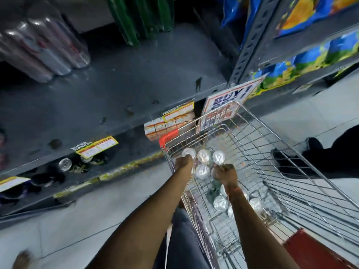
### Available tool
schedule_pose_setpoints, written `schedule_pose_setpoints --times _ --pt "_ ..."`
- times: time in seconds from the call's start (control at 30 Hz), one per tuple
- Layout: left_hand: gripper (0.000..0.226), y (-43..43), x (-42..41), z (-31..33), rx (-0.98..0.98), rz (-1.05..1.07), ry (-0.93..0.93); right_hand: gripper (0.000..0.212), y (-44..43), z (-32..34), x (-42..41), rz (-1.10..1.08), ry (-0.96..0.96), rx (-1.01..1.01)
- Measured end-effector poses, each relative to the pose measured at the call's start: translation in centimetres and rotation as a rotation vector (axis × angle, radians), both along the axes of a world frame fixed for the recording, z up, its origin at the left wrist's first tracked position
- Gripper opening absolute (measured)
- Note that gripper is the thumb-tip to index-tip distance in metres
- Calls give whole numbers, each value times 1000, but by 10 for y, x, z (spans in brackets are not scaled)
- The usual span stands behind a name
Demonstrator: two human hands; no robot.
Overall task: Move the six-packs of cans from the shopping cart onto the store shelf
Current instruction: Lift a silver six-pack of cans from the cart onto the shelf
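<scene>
A wire shopping cart (258,152) stands at the right, next to the grey store shelf (120,88). Inside its left corner is a six-pack of silver-topped cans (204,157). My left hand (183,162) grips the pack's left side and my right hand (225,174) grips its right side, both closed on it. A second six-pack (220,202) lies lower in the cart, partly hidden behind my right forearm. The wide shelf board in front of me is bare in its middle.
Plastic-wrapped cans (42,47) sit at the shelf's back left and green bottles (136,18) at the back. Yellow price tags (97,146) line the shelf edge. A promo sign (229,100) hangs by the cart. Blue bags (310,55) fill the right shelves. Another person's dark shoes (303,158) are beyond the cart.
</scene>
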State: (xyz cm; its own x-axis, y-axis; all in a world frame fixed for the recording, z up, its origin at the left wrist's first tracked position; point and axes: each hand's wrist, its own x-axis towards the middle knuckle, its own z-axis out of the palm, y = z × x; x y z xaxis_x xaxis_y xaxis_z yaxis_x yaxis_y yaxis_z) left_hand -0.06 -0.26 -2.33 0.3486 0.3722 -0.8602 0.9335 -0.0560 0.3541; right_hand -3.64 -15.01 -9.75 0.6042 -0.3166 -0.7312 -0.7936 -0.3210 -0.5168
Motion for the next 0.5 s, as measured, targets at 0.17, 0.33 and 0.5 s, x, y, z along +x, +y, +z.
schedule_pose_setpoints --times 0.17,0.33,0.5 --pt "46 0 -1 26 -85 103 -50 38 -3 37 2 -64 -171 -26" --pt "31 17 -11 86 -211 148 -241 48 -10 113 1 -58 -347 -97" --pt "15 48 -22 172 -120 44 -633 36 5 211 3 8 -623 -335"
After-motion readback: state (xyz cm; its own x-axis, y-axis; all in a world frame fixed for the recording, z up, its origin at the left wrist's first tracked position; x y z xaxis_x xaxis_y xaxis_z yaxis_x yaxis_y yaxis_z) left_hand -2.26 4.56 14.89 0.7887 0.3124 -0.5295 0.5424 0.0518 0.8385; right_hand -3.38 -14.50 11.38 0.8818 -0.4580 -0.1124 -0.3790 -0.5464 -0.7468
